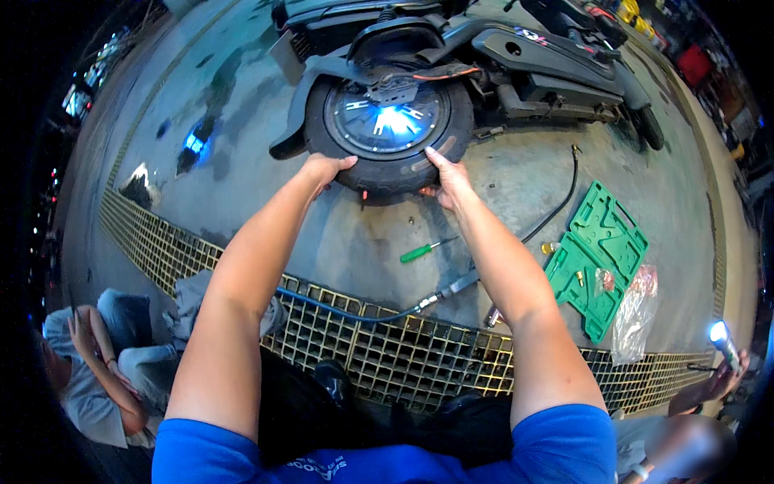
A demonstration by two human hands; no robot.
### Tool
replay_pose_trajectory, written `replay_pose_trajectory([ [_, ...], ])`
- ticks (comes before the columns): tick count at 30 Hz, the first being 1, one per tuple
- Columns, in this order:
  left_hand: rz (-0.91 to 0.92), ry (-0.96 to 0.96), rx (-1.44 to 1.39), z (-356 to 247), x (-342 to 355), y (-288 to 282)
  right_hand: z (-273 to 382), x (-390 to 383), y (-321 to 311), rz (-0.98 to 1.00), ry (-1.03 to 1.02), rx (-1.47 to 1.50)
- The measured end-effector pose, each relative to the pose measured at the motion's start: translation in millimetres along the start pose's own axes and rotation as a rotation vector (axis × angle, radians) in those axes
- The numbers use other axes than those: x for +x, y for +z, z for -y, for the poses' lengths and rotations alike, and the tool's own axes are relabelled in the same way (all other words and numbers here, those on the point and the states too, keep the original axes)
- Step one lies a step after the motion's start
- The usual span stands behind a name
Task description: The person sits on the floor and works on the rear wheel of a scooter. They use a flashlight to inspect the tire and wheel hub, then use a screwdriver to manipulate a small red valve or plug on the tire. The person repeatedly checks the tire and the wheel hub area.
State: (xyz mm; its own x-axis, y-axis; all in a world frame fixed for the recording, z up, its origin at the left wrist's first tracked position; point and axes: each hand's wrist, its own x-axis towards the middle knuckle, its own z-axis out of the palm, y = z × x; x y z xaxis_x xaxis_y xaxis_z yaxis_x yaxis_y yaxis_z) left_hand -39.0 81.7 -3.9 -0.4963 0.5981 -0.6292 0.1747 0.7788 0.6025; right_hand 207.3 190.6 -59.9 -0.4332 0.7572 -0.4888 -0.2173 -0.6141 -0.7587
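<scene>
Blk tyre (387,181), 1 pc., on wheel of dk-grey scooter (556,68), scooter lying on its side on concrete floor (234,189), upper ctr. of view; wheel face up, round hub cover (385,133) w/ bright glare. L hand (324,171): grip closed on near L edge of tyre, thumb on upper sidewall. R hand (449,184): grip likewise closed on near R edge, thumb on sidewall, fingertips at underside. Small red item (364,195) at tyre's near edge, betw. hands. Screwdriver (418,253), grn handle, on floor nr. R forearm, shaft pointing R. Blk hose (562,203), on floor R of R forearm, metal tip at far end. Blue hose (339,312), across yellow floor grating (387,332), w/ metal coupling (427,302). Grn tool case (598,262), R side, lid unfolded, few small parts inside; clr plastic bag (634,327) just beside. Co-worker's hand (732,373), far lower R, w/ lit flashlight (722,335). Seated person (105,375), lower L, grey shirt, blue jeans, arms bent.
</scene>
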Motion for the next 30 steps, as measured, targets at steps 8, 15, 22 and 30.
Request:
replay_pose_trajectory([
  [8,-0.165,0.044,-0.055,0.7,-3.8,11.6,-7.8,10.2,-3.1,-0.048,-0.125,0.034],
  [15,-0.171,0.082,-0.057,15.3,12.4,9.5,-12.6,14.2,0.0,-0.034,-0.13,0.018],
  [22,-0.148,0.062,-0.03,13.8,14.9,4.9,2.6,7.0,-7.4,-0.01,-0.02,-0.272],
  [30,-0.24,0.102,0.023,16.4,-5.3,2.8,35.5,-30.8,-37.3,-0.184,-0.087,-0.918],
])
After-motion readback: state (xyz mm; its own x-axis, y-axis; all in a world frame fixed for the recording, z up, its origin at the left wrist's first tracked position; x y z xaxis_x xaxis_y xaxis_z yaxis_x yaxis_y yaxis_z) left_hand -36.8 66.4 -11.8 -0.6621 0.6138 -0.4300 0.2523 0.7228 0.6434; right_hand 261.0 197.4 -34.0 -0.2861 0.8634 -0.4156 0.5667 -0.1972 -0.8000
